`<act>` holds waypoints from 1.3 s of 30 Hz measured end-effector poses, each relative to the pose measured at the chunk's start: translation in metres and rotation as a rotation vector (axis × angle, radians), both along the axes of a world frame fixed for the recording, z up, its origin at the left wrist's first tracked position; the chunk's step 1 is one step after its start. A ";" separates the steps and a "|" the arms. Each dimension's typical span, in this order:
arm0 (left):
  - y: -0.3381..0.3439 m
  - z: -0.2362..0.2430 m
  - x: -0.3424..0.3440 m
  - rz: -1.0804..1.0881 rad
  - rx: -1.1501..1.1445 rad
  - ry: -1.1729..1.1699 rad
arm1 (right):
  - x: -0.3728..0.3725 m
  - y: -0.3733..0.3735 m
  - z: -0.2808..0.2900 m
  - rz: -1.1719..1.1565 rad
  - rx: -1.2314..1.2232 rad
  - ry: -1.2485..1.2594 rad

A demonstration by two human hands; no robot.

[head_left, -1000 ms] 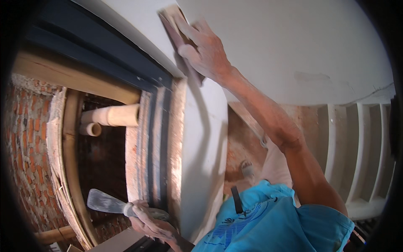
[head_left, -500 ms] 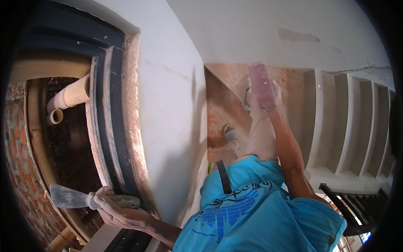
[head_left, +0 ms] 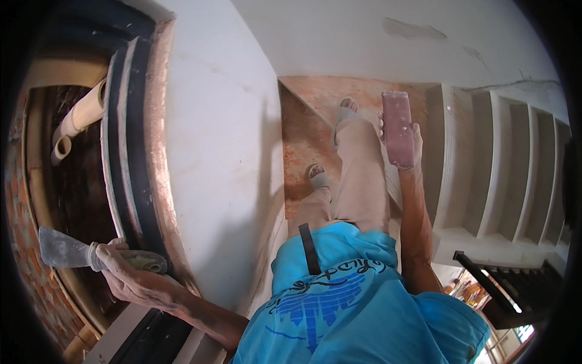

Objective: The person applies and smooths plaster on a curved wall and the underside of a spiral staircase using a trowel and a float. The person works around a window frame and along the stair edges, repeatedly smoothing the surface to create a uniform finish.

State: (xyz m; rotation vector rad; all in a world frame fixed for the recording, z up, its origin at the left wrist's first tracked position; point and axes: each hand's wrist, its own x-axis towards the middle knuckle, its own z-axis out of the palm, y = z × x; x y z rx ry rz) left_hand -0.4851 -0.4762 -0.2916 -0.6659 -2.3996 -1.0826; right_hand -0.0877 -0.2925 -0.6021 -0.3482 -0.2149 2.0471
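Observation:
Out to the left, my left hand point(head_left: 136, 280) grips a putty knife point(head_left: 63, 249). Its wide grey blade points left, and the handle's rounded end, with a hole in it, shows past my thumb. My right arm stretches forward, and my right hand point(head_left: 417, 147) is closed round a sanding block point(head_left: 398, 128) with a dusty reddish-brown face turned up. The thumb shows along one side and fingertips along the other; the palm is hidden under the block. Neither tool touches a wall.
A white wall point(head_left: 212, 121) beside a dark window frame point(head_left: 142, 121) stands at my left, with a pipe point(head_left: 79, 115) beyond the opening. Grey stairs point(head_left: 473, 151) rise at the right. Ahead, another wall point(head_left: 364, 45) bears a patch. A black railing point(head_left: 515, 285) is lower right.
My right hand has moved the sanding block right, away from my leg and nearer the stairs. My left hand, still gripping the putty knife, sits farther left and higher; the whole view has shifted slightly.

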 end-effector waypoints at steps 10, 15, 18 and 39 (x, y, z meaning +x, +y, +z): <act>-0.030 -0.013 -0.036 -0.078 -0.269 0.245 | 0.066 -0.095 -0.069 -0.119 -0.299 -0.459; -0.011 -0.018 -0.032 -0.239 -0.230 0.112 | 0.081 -0.167 -0.119 -0.238 -0.596 -0.493; -0.014 -0.011 -0.028 -0.238 -0.214 0.083 | 0.082 -0.199 -0.150 -0.226 -0.612 -0.454; -0.016 -0.010 -0.022 -0.026 -0.238 0.247 | 0.146 -0.194 -0.155 -0.155 -0.597 -0.729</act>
